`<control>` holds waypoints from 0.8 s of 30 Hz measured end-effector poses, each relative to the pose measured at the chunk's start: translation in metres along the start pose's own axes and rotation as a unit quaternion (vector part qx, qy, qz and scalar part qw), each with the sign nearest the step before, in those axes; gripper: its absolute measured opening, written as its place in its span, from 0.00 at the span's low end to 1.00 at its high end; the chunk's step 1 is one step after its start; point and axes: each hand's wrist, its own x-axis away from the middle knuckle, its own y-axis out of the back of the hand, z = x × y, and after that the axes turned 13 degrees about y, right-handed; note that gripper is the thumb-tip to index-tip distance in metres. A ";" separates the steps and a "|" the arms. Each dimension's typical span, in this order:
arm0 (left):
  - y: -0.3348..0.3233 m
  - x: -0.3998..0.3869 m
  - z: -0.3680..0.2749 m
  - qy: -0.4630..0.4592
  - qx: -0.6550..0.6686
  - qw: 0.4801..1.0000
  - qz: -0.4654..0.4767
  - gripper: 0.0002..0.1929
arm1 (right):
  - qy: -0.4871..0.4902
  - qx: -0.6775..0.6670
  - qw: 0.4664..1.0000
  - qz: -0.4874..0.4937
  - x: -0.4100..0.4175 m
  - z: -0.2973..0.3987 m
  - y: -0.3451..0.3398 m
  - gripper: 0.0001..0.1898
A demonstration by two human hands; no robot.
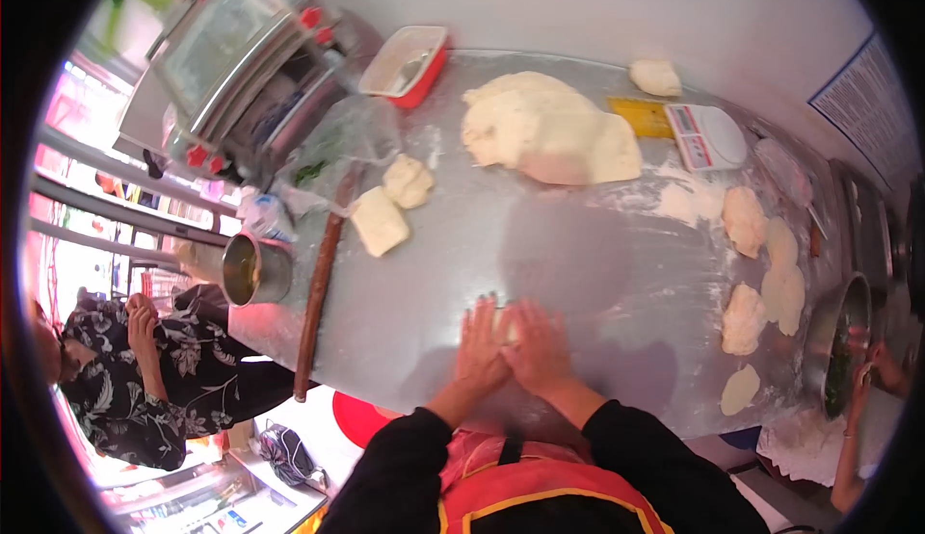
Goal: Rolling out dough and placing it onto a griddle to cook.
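Observation:
My left hand [480, 350] and my right hand [538, 346] lie side by side, palms down, on a piece of dough [504, 326] near the front of the metal table [433, 274]. Only a little of this dough shows between the fingers; the palms hide the rest. Beyond my hands, a large slab of dough [535, 115] rests towards the back. To the left are a squarish dough piece [380, 221] and a rounder dough lump [408, 181], touching each other. A long wooden rolling pin [318, 303] lies near the table's left edge.
A metal pot [256, 270], a machine [224, 64] and a red container [405, 64] stand left and back. At right are a kitchen scale [704, 137], a yellow scraper [642, 117], flattened dough pieces [743, 317] and a metal bowl [845, 346] beside another person's hands. Another person [144, 375] is at left.

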 end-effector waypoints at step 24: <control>0.136 0.109 0.248 0.328 0.006 0.938 -0.107 0.14 | -0.020 0.056 0.992 -0.110 0.042 0.019 0.010 0.31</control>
